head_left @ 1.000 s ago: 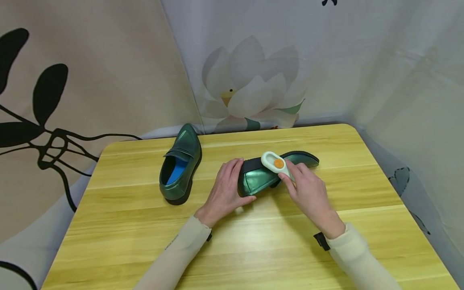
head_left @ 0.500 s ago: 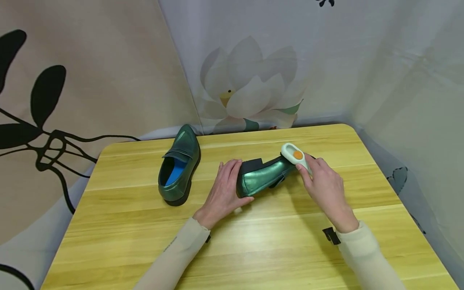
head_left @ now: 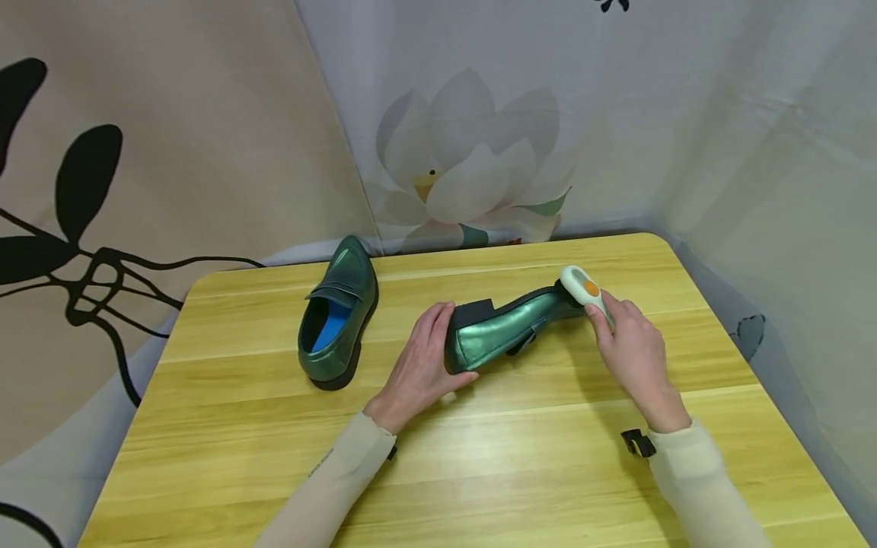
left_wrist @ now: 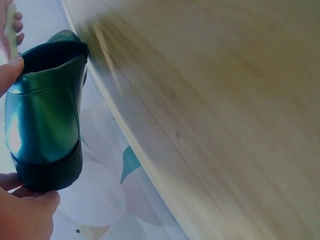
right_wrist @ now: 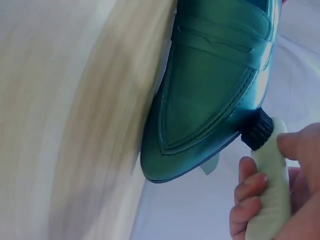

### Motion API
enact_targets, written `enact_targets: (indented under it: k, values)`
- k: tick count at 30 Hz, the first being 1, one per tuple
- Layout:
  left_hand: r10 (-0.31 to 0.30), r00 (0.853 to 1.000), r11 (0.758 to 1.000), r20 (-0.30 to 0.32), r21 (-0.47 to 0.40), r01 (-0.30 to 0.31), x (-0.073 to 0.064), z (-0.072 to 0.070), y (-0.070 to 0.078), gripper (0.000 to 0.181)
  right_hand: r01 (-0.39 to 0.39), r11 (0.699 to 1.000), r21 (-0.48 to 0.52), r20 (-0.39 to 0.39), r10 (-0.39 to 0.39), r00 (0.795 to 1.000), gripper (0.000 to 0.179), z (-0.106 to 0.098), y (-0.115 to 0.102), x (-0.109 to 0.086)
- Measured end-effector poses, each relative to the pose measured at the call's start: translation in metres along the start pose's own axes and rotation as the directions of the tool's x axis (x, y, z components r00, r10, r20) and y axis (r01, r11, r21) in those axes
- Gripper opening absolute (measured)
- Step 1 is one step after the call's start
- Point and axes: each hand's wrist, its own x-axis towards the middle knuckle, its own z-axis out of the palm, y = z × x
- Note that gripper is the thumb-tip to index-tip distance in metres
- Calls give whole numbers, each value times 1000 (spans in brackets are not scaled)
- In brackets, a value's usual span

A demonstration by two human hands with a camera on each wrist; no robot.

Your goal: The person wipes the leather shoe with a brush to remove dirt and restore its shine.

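Observation:
A dark green loafer point(head_left: 503, 327) lies tipped over, its black sole turned up and away and its toe pointing right. My left hand point(head_left: 425, 365) grips it by the heel, thumb on the near side and fingers at the heel block point(left_wrist: 47, 170). In my right hand point(head_left: 633, 350) I hold a white-handled brush point(head_left: 581, 285) with an orange spot. Its black bristles point(right_wrist: 257, 131) touch the loafer's edge near the toe in the right wrist view. The other green loafer point(head_left: 342, 312), with a blue insole, stands upright to the left.
Both loafers are on a light wooden table point(head_left: 274, 457) with rounded back corners. A pale curtain point(head_left: 479, 152) with printed flowers and dark leaves hangs behind the table and along its sides.
My right hand has moved the brush rightward along the loafer, from near mid-shoe to the toe. The left hand still holds the heel in about the same place.

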Motion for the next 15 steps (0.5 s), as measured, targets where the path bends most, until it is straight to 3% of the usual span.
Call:
enact_targets:
  k: [8, 15]
  values:
    - [-23, 1000, 1000, 10, 10, 22, 1, -1, 1, 119, 8, 999, 31, 25, -9, 1000, 43, -1, -1, 1]
    - [-66, 997, 998, 41, 12, 66, 2, -3, 3, 118, -110, 994, 14, 93, 109, 990, 49, -4, 20, 0]
